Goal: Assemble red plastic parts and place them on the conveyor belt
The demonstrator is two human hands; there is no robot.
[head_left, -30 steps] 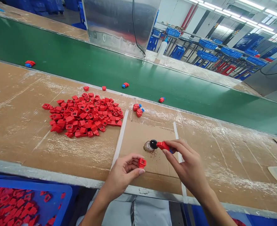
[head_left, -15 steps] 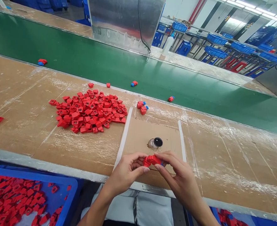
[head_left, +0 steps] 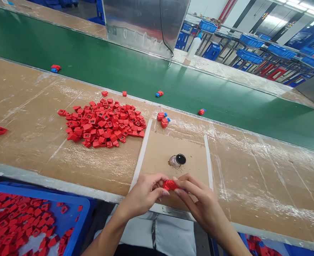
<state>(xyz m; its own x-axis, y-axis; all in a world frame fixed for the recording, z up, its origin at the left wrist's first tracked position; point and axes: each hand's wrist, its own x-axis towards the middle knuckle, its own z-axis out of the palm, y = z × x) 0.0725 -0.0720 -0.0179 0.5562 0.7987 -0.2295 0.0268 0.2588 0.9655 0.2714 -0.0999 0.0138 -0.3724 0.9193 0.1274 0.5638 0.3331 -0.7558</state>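
My left hand (head_left: pixel 143 193) and my right hand (head_left: pixel 201 199) meet low over a cardboard sheet (head_left: pixel 157 153), both pinching a red plastic part (head_left: pixel 170 185). My fingers hide much of that part. A small glass jar (head_left: pixel 175 161) with brown specks around it stands beyond my fingertips, apart from both hands, with a round black lid (head_left: pixel 181 159) tilted on its rim. Further left lies a heap of several red plastic parts (head_left: pixel 102 124). Some red-and-blue parts (head_left: pixel 163 119) sit just past the cardboard's far edge.
A blue crate (head_left: pixel 39 192) full of red parts sits at the lower left, below the bench edge. A green conveyor belt (head_left: pixel 92 64) runs behind the cardboard-covered bench (head_left: pixel 253 177). Blue crates on racks (head_left: pixel 250 41) stand in the background.
My hands have come together over the cardboard, and the right hand has left the jar. The red pieces held apart a second ago are now pinched together. The view has shifted slightly.
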